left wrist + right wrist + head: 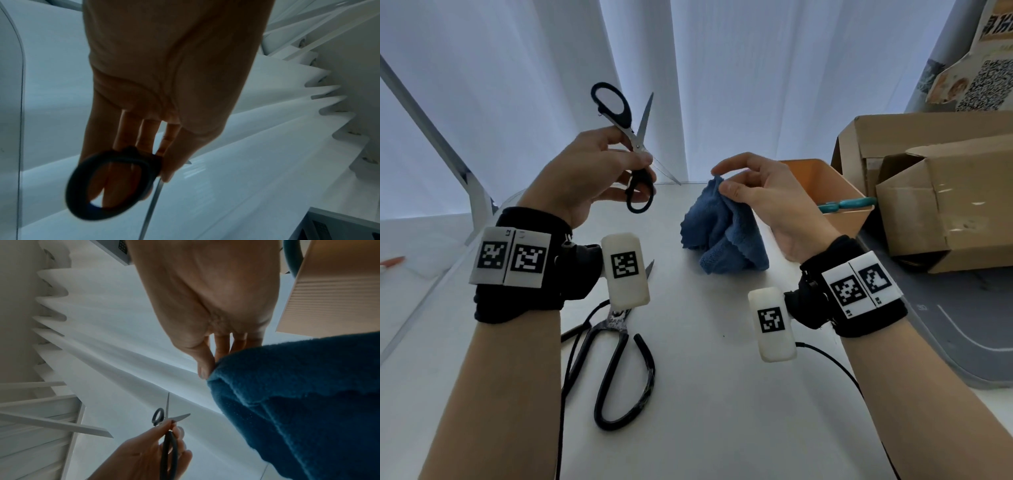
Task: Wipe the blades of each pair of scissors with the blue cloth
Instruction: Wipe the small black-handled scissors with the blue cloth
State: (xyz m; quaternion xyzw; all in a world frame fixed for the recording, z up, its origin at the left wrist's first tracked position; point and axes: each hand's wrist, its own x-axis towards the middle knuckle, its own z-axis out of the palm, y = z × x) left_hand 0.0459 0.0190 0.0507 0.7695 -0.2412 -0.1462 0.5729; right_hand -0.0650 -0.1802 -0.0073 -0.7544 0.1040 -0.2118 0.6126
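Observation:
My left hand (599,168) holds black-handled scissors (635,137) in the air near their pivot, with the blades spread wide apart; one blade points up, the other down to the right. In the left wrist view one handle ring (111,183) shows below my fingers. My right hand (760,192) pinches the blue cloth (722,229) by its top, and the cloth hangs down onto the white table (705,377). The cloth (298,402) fills the right wrist view, where the scissors (166,418) show a short way off. A second, large black-handled pair (619,356) lies on the table under my left wrist.
An orange bin (832,195) stands at the back right with teal scissor handles (846,205) sticking out of it. Cardboard boxes (941,202) stand at the far right on a grey mat (945,335). Black cables (835,363) run along the table. A white curtain hangs behind.

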